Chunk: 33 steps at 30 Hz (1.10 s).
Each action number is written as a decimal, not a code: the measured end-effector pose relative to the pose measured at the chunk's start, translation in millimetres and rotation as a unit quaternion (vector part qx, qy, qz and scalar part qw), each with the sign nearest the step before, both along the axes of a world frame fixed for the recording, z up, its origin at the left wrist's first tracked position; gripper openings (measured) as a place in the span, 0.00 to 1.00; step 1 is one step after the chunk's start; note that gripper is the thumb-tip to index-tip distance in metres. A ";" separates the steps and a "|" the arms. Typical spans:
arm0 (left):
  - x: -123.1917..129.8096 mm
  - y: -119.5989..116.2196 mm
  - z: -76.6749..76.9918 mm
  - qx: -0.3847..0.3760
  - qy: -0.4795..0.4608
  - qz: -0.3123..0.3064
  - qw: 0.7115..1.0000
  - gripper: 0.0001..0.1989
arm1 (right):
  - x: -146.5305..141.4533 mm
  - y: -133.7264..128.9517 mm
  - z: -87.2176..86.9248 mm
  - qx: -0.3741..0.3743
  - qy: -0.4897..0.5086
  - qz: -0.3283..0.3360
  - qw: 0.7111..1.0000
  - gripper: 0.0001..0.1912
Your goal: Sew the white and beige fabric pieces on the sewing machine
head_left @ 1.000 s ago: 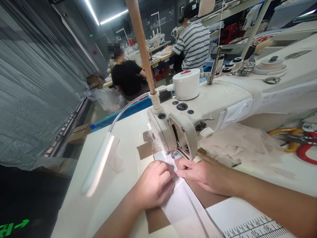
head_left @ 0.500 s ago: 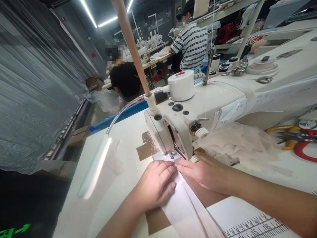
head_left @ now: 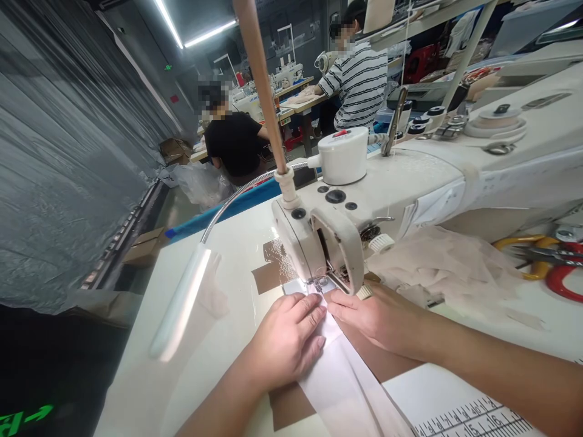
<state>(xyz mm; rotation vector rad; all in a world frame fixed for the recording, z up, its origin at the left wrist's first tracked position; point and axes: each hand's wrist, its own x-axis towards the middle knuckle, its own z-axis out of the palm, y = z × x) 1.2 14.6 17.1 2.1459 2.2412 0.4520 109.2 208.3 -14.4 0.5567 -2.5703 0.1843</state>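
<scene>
A silvery curtain [head_left: 68,182] hangs down the left side of the room. Below it and to the right stands the pale worktable [head_left: 232,243]. Beyond the table are two co-workers, one in a black top [head_left: 234,145] and one in a striped shirt [head_left: 362,82], near other machines and benches. The cream sewing machine [head_left: 410,164] reaches across from the right, its head over the table. A heap of sheer beige cloth [head_left: 441,261] lies under the machine's arm.

The long whitish fabric [head_left: 341,376] runs from the needle area toward the wearer and out at the bottom edge, passing over brown patches [head_left: 291,403] on the tabletop. On it rests the left hand [head_left: 289,334], palm down, fingers close together and slightly bent, thumb a little apart. The right hand [head_left: 368,309] lies just beside the fabric's right edge, fingers gathered, their tips pointing at the left hand's. Whether either hand pinches the cloth I cannot tell, as the contact is partly hidden.

A lit lamp [head_left: 180,303] on a bendy neck hangs left of the hands. Red-handled scissors [head_left: 562,282] lie far right. The small presser foot [head_left: 320,284] sits just ahead of the fingertips.
</scene>
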 end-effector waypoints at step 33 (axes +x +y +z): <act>-5.8 -0.8 -3.6 -0.018 0.009 -0.002 1.000 0.21 | 2.2 0.1 3.3 -0.038 -0.075 -0.024 0.996 0.16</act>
